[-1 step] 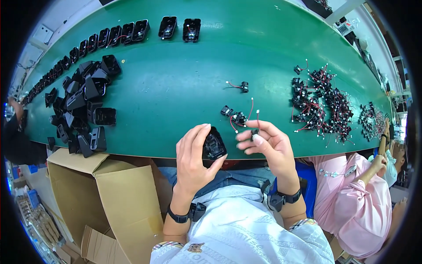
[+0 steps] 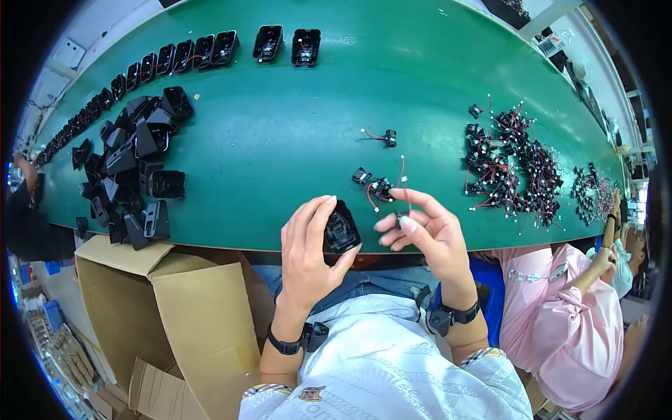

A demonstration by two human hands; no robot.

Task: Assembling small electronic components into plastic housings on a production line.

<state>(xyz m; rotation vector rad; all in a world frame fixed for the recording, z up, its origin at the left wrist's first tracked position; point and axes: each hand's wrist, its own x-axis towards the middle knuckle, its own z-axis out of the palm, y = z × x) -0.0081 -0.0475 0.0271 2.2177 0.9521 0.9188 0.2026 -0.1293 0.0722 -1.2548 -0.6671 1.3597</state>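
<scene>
My left hand holds a black plastic housing between fingers and thumb, its hollow side facing up. Just right of it, my right hand pinches a small black part with a red wire that stands up and ends in a white plug. Fingers cover most of that part. Beyond the hands, a few similar wired parts lie on the green table, and another wired part lies farther off.
At the left is a heap of black housings; a row of open housings curves along the far left. Piles of wired parts spread at the right. An open cardboard box stands below the table edge. A person in pink sits at right.
My right hand has shifted slightly left toward the housing, and the wired part moved with it. My left hand and the housing look the same.
</scene>
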